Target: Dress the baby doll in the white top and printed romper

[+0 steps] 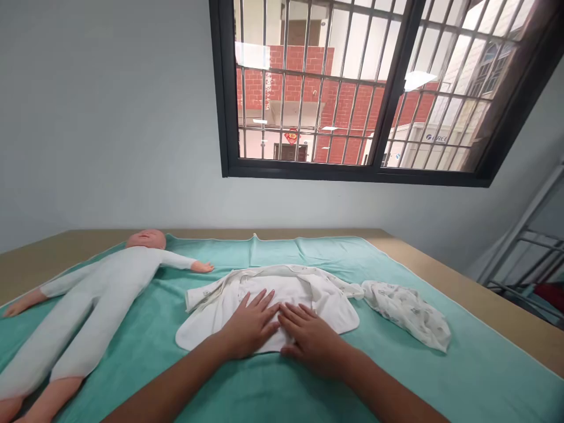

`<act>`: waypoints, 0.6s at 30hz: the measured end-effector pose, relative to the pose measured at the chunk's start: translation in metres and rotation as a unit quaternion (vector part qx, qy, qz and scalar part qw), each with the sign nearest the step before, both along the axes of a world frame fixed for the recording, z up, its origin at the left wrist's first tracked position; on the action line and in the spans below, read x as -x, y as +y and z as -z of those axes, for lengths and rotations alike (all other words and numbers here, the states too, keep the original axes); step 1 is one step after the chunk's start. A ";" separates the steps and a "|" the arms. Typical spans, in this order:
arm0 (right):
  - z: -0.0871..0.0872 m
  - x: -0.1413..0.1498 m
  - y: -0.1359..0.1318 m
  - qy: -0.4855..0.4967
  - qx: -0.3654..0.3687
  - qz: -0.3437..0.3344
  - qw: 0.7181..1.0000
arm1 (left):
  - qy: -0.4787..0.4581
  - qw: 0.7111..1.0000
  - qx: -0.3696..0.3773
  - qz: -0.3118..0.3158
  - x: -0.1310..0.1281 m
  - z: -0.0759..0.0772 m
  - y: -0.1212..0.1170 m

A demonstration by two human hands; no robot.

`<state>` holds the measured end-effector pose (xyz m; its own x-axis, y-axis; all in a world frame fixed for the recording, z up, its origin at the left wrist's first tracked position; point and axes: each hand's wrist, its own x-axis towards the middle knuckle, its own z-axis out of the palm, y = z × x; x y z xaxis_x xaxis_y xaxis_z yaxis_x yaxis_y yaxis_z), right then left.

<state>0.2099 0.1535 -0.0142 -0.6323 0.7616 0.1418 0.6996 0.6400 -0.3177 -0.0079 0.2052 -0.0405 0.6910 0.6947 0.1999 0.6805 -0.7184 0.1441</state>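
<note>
A white baby garment (291, 285) lies spread open on a green cloth (211, 376), its sleeves out to the sides. Flat on the lower middle of the garment rests my left hand (249, 323), fingers stretched out. Beside it my right hand (311, 335) also lies flat on the fabric, its fingertips close to the left hand's fingers. To the right is a crumpled, thin white printed cloth (405, 308), near the garment's right sleeve. A baby doll (114, 279) in a white bodysuit lies on its back at the left, its arms spread.
The green cloth covers a tan table (405, 252) pushed against a grey-white wall (110, 117). Above it is a dark-framed window (299, 169) with metal bars. A metal frame (524, 229) stands beyond the table's right side.
</note>
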 end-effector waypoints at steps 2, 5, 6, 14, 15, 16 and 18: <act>-0.001 0.001 -0.003 -0.011 0.019 -0.022 1.000 | 0.015 1.000 0.011 -0.001 0.000 0.000 -0.002; -0.002 -0.010 -0.001 -0.014 0.021 -0.057 0.998 | 0.013 0.999 0.028 -0.009 0.001 -0.003 -0.003; -0.003 -0.013 -0.001 -0.010 0.010 -0.074 0.997 | 0.010 0.999 0.035 -0.012 0.001 -0.004 -0.003; -0.011 -0.008 -0.011 0.036 -0.074 -0.108 0.991 | -0.008 0.998 0.055 -0.030 -0.002 -0.006 -0.004; -0.014 -0.008 -0.012 0.043 -0.061 -0.107 0.991 | -0.023 0.998 0.053 -0.030 -0.004 -0.008 -0.007; -0.017 -0.008 -0.013 0.050 -0.047 -0.105 0.992 | -0.044 0.997 0.055 -0.028 -0.004 -0.011 -0.010; -0.021 -0.010 -0.013 0.064 -0.017 -0.101 0.993 | -0.107 0.991 0.069 -0.033 0.000 -0.020 -0.016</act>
<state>0.2201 0.1407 0.0066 -0.7467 0.6148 0.2537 0.5118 0.7748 -0.3712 -0.0078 0.1895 -0.0201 0.5951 0.7679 0.2370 0.6688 -0.6367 0.3838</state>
